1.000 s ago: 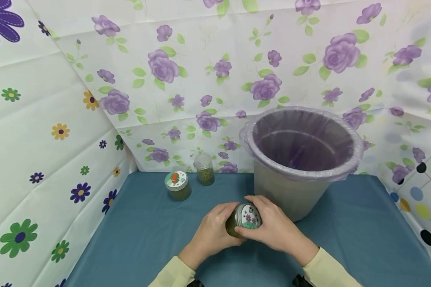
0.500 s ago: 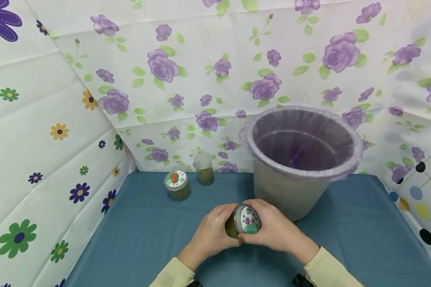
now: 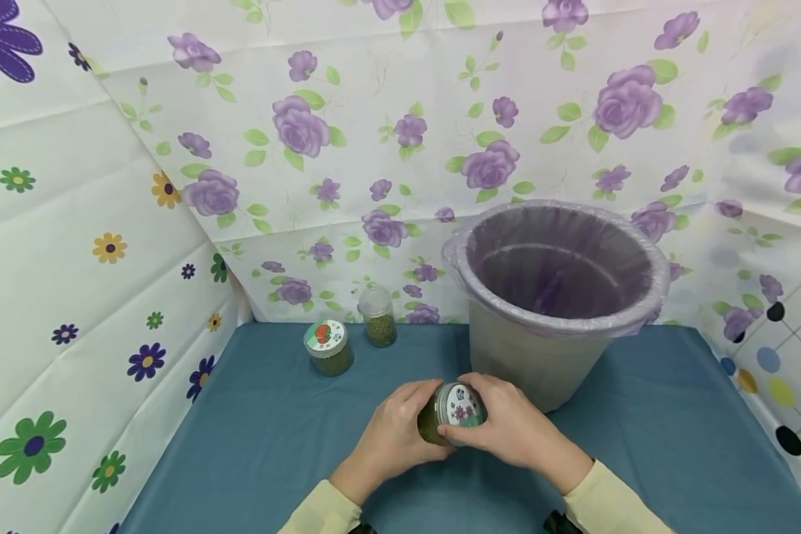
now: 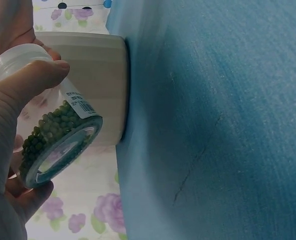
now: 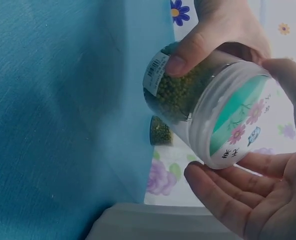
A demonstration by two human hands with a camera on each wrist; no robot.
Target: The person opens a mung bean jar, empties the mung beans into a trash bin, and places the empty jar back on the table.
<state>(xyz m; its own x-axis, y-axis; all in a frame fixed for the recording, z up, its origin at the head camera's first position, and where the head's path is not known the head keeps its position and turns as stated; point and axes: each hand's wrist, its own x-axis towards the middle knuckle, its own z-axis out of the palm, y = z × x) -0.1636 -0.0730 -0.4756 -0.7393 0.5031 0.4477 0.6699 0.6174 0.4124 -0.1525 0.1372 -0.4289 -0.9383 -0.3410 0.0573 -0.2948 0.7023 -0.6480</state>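
A clear screw-top jar of green beans (image 5: 180, 95) is tilted between the two hands above the cloth. My left hand (image 3: 397, 426) grips its body, the thumb along one side and the fingers round the other, as the left wrist view shows. On its white-and-green lid (image 3: 463, 406), printed with pink flowers, my right hand (image 3: 514, 423) has its thumb and fingers at opposite edges. The lid sits on the jar. In the left wrist view the jar's bottom (image 4: 63, 150) and a barcode label face the camera, with beans heaped toward the bottom.
A second lidded jar (image 3: 330, 356) stands at the back left. Beside it is a small clear-topped bottle (image 3: 379, 326) partly filled with green grains. A large bin (image 3: 527, 363) with a purple liner stands behind my right hand. Blue cloth (image 3: 274, 445) covers the table; flowered sheets hang around.
My right thumb and fingers shift round the lid's edge, the thumb dipping and coming back up. The printed lid turns slightly. My left hand keeps its grip on the jar.
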